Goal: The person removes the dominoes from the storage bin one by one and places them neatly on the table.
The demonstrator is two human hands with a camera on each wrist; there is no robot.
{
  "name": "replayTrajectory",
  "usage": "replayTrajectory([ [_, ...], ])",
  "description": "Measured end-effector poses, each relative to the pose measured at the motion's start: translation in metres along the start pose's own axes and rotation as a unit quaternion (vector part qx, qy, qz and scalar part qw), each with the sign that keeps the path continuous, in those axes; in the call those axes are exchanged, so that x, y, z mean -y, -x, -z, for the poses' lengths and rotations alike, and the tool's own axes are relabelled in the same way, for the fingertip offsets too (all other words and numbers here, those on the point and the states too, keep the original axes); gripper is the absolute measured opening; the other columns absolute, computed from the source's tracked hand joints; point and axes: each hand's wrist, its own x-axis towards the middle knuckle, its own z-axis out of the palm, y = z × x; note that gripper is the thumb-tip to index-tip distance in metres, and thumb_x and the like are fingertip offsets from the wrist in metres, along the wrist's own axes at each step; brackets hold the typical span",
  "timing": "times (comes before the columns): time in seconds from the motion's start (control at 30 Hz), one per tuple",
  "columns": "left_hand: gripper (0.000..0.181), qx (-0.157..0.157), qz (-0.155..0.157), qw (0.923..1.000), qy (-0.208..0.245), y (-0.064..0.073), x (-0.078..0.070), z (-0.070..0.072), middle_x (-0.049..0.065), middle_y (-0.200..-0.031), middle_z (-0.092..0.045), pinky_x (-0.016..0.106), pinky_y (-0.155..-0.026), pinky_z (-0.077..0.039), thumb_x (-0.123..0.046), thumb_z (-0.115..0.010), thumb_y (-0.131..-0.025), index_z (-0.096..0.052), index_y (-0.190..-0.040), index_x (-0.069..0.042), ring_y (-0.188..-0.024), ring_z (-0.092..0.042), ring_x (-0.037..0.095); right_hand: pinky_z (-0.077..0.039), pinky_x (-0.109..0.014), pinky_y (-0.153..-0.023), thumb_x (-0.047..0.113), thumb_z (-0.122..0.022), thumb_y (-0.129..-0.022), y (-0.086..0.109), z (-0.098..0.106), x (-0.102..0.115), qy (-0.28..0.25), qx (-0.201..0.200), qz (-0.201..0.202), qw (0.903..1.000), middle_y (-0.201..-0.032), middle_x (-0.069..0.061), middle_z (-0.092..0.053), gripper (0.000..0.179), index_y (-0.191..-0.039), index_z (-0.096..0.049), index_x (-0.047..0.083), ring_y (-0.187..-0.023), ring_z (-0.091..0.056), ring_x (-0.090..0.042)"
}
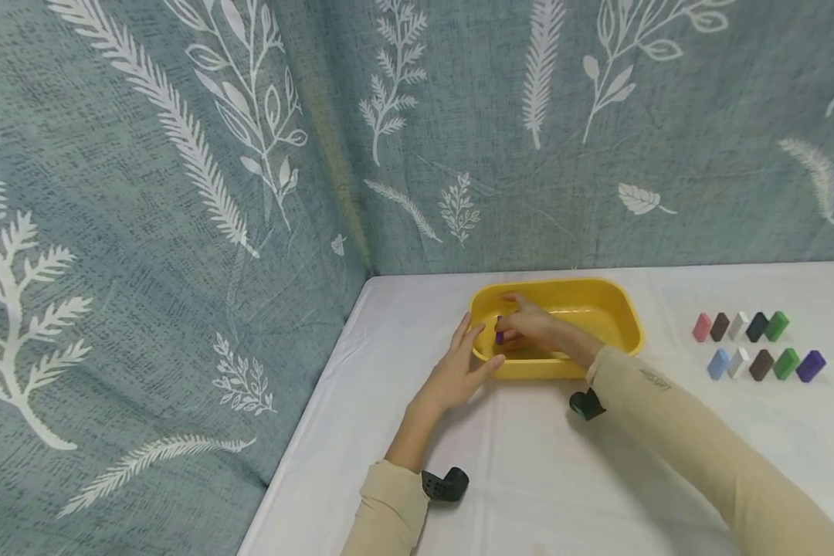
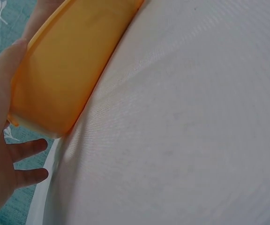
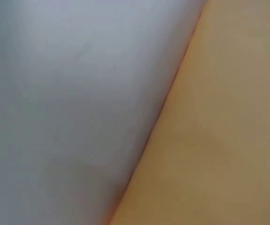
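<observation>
A yellow tray [image 1: 563, 371] stands on the white cloth, its near wall [image 2: 74, 70] filling the upper left of the left wrist view. Reaching over the near rim, my right hand [image 1: 533, 324] pinches a small purple block [image 1: 499, 332] inside the tray's left end. My left hand [image 1: 456, 376] is at the tray's left corner, fingers spread and thumb by the near rim, holding nothing. The right wrist view shows only blurred tray wall [image 3: 219, 122] and cloth; the right hand is hidden there.
To the right of the tray stand two rows of small coloured blocks: a back row with a pink block [image 1: 702, 327] at its left end, and a front row ending in a purple block [image 1: 811, 366]. A patterned green curtain [image 1: 459, 139] hangs behind and at the left.
</observation>
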Motion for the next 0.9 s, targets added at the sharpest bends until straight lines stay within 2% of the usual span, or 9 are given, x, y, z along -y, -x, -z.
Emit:
replayTrajectory([
  [0.13,0.077,0.000,0.001,1.0000,-0.004,0.000,0.000,-0.001,-0.002,-0.159,0.003,0.053,-0.102,-0.033,-0.061,-0.045,-0.093,-0.024,-0.152,-0.015,-0.134,-0.032,0.037,-0.051,-0.035,-0.086,0.004,-0.053,-0.092,0.006,0.012,0.000,0.011,-0.011,0.009,0.9998,-0.126,-0.026,-0.041,0.074,-0.151,-0.008,0.005,-0.093,-0.056,-0.026],
  [0.23,0.076,0.000,0.002,1.0000,-0.005,0.000,0.001,-0.001,-0.002,-0.160,0.002,0.053,-0.103,-0.033,-0.059,-0.045,-0.094,-0.024,-0.152,-0.015,-0.134,-0.032,0.037,-0.051,-0.036,-0.086,0.004,-0.054,-0.093,0.009,0.021,-0.001,0.031,-0.013,0.028,0.9990,-0.129,-0.028,-0.038,0.073,-0.151,-0.010,0.006,-0.094,-0.056,-0.026],
  [0.43,0.076,0.003,0.005,1.0000,-0.002,0.001,0.001,-0.002,-0.002,-0.160,0.003,0.053,-0.104,-0.031,-0.059,-0.046,-0.094,-0.023,-0.152,-0.015,-0.135,-0.030,0.037,-0.047,-0.042,-0.091,0.004,-0.055,-0.093,0.019,0.037,0.004,0.027,-0.014,0.059,0.9978,-0.120,-0.024,-0.043,0.074,-0.152,-0.010,0.007,-0.095,-0.057,-0.026],
  [0.67,0.076,0.001,-0.001,1.0000,-0.004,0.001,0.001,-0.001,-0.001,-0.160,0.002,0.053,-0.104,-0.031,-0.058,-0.046,-0.094,-0.023,-0.152,-0.014,-0.135,-0.030,0.038,-0.041,-0.047,-0.098,0.000,-0.051,-0.095,0.037,0.058,0.016,0.011,-0.030,0.084,0.9960,-0.118,-0.023,-0.040,0.070,-0.152,-0.012,0.007,-0.110,-0.051,-0.038],
  [0.9,0.076,0.000,-0.005,1.0000,-0.004,0.001,0.002,-0.001,-0.001,-0.159,0.003,0.053,-0.103,-0.033,-0.058,-0.045,-0.094,-0.022,-0.152,-0.014,-0.134,-0.031,0.038,-0.046,-0.041,-0.094,0.001,-0.052,-0.096,0.057,0.086,0.020,0.030,-0.046,0.084,0.9949,-0.112,-0.016,-0.040,0.069,-0.153,-0.013,0.010,-0.104,-0.052,-0.028],
])
